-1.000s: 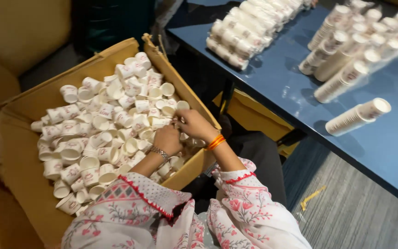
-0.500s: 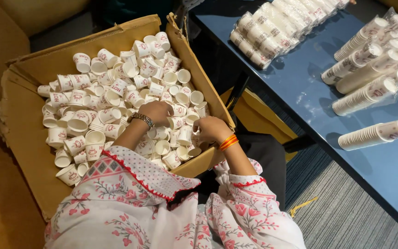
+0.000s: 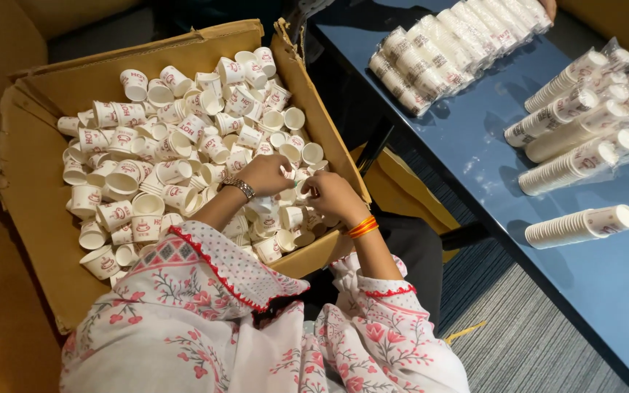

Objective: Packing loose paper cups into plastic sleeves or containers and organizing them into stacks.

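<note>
A large cardboard box in front of me holds several loose small white paper cups with red print. Both hands are inside the box near its right wall. My left hand, with a metal bracelet on the wrist, rests on the cups with fingers curled around one or two of them. My right hand, with orange bangles on the wrist, is just right of it, fingers pinched on a paper cup between the two hands. The grip itself is partly hidden by the fingers.
A blue table stands to the right. On it lie wrapped sleeves of stacked cups at the top, more stacks at the right, and one bare stack nearer me. Grey carpet lies below.
The view has shifted so the box sits more to the right and centre. Both hands stay together among the cups by the box's right wall, with little change in pose.
</note>
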